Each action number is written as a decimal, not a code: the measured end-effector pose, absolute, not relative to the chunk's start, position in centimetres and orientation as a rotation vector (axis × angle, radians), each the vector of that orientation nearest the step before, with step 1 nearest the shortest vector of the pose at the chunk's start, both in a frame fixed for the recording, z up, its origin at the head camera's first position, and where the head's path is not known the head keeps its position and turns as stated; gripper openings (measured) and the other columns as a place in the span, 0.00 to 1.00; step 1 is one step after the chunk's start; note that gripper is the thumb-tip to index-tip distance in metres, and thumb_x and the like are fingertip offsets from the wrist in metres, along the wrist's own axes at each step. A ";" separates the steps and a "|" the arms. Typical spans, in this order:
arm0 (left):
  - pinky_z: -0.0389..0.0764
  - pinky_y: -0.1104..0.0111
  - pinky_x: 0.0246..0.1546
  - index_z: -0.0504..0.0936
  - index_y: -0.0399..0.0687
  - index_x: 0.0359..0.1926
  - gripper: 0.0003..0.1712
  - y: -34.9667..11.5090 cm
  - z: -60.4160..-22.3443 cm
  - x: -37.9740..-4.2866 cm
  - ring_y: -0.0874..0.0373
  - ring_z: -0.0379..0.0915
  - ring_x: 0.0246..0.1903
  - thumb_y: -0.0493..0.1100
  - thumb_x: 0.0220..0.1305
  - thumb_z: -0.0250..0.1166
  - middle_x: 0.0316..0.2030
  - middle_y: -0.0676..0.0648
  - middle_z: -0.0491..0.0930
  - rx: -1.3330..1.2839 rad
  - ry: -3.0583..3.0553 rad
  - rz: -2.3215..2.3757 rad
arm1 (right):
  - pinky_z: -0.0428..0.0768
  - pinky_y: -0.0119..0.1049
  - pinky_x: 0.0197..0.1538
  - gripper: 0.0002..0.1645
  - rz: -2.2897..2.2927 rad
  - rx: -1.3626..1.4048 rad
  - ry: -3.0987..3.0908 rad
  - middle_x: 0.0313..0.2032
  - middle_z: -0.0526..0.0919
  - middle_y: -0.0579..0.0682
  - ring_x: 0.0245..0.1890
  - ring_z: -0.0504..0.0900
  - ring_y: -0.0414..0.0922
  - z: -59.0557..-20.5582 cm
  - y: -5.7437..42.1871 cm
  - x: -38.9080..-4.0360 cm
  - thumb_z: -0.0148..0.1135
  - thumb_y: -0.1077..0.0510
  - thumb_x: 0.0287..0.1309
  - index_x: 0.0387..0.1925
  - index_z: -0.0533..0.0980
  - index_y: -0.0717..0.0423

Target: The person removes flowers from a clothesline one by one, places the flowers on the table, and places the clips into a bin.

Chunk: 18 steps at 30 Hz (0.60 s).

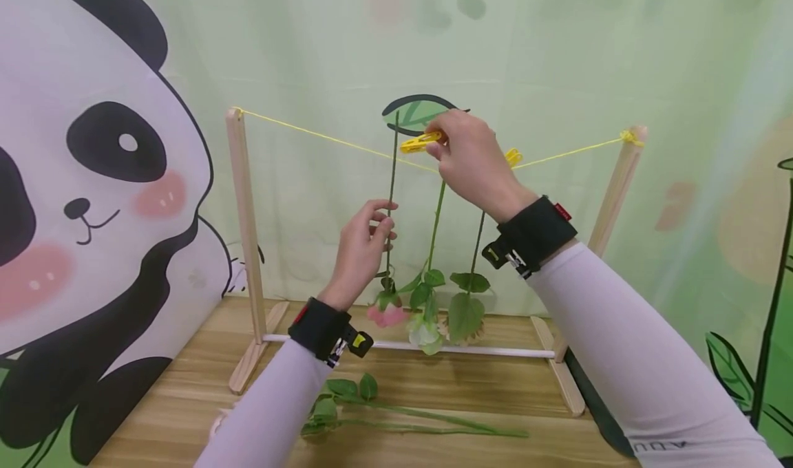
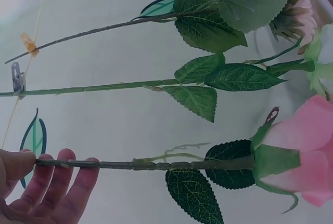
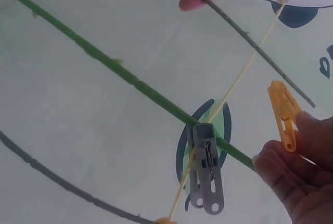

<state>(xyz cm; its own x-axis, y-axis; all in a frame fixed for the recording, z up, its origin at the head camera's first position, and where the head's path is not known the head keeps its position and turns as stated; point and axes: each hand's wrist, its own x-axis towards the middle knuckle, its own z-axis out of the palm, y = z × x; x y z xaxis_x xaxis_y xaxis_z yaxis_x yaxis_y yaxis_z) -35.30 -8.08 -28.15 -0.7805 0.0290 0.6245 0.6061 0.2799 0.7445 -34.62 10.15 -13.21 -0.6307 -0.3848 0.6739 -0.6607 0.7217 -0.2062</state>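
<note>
My left hand (image 1: 365, 244) pinches the dark stem of a pink artificial rose (image 2: 299, 154), which hangs head down. The stem's top end rises past the yellow string (image 1: 334, 140). Up near the string, my right hand (image 1: 473, 162) pinches a yellow clothespin (image 3: 282, 112) between thumb and fingers. Beside it, a grey clothespin (image 3: 208, 169) clips a white rose (image 1: 424, 334) by its green stem to the string. Farther right, another yellow clothespin (image 1: 513, 157) holds the stem of a pale flower (image 2: 302, 13), partly covered by its leaf (image 1: 466, 316).
Two wooden posts (image 1: 244, 220) (image 1: 616, 193) carry the string, joined low down by a white bar (image 1: 495, 351). Green-stemmed flowers (image 1: 427, 413) lie on the wooden table (image 1: 186, 392) in front, partly behind my left sleeve. A panda-print curtain (image 1: 310, 34) hangs behind.
</note>
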 end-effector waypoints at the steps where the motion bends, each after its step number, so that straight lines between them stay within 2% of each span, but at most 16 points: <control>1: 0.88 0.56 0.39 0.78 0.43 0.62 0.15 -8.2 -28.2 -35.2 0.51 0.82 0.37 0.35 0.80 0.55 0.42 0.42 0.80 -0.569 -2.055 -1.526 | 0.78 0.46 0.54 0.16 0.594 0.801 -2.300 0.49 0.81 0.62 0.46 0.79 0.56 -13.4 10.3 -34.5 0.63 0.64 0.72 0.56 0.79 0.69; 9: 0.87 0.59 0.37 0.78 0.41 0.62 0.15 -8.7 -29.0 -34.4 0.50 0.81 0.36 0.35 0.80 0.56 0.42 0.41 0.79 -0.585 -2.050 -1.481 | 0.76 0.43 0.46 0.16 0.635 0.914 -2.193 0.42 0.81 0.60 0.40 0.77 0.53 -15.0 11.8 -34.3 0.67 0.62 0.70 0.54 0.80 0.68; 18: 0.88 0.54 0.39 0.79 0.40 0.62 0.15 -9.3 -30.1 -33.8 0.50 0.81 0.37 0.35 0.79 0.57 0.44 0.39 0.79 -0.600 -2.045 -1.504 | 0.80 0.43 0.47 0.17 0.715 1.001 -2.107 0.42 0.81 0.60 0.40 0.80 0.52 -16.7 12.7 -34.4 0.70 0.67 0.65 0.53 0.80 0.69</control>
<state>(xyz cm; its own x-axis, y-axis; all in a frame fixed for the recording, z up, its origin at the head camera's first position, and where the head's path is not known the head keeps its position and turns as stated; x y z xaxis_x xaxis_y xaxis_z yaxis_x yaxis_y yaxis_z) -33.84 -9.27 -30.07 -0.7626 0.0426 0.6455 0.6288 0.2829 0.7243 -34.35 12.69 -16.67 -0.4668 -0.4356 0.7697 -0.8142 0.5515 -0.1816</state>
